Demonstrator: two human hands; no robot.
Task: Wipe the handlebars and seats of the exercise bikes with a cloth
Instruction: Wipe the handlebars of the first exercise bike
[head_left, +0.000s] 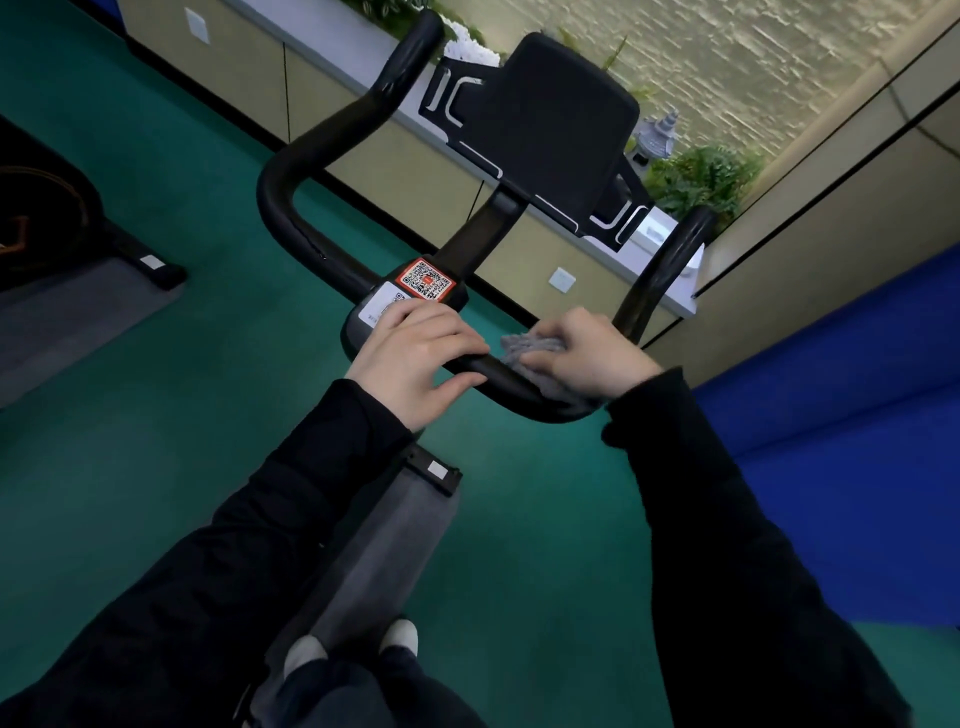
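Our left grip (415, 353) over handlebar (275, 208) centre, fingers bent across top, thumb along near side. Our right grip (587, 353) just beside it, fingers curled round cloth (524, 348) bunched against bar. Both forearms in black sleeves reach forward, wrists roughly level.

Black handlebar (291, 171), grey cloth (530, 345) on it. There's the sticker (425, 280): red border, black-and-white QR pattern. Console (550, 119) black too, trimmed with silver-white lines. Sleeves (727, 519) black. Floor (156, 415) deep teal green, mat (384, 545) grey, padding (857, 415) bright blue. Wall (753, 62) sandy beige, ferns (701, 176) green.
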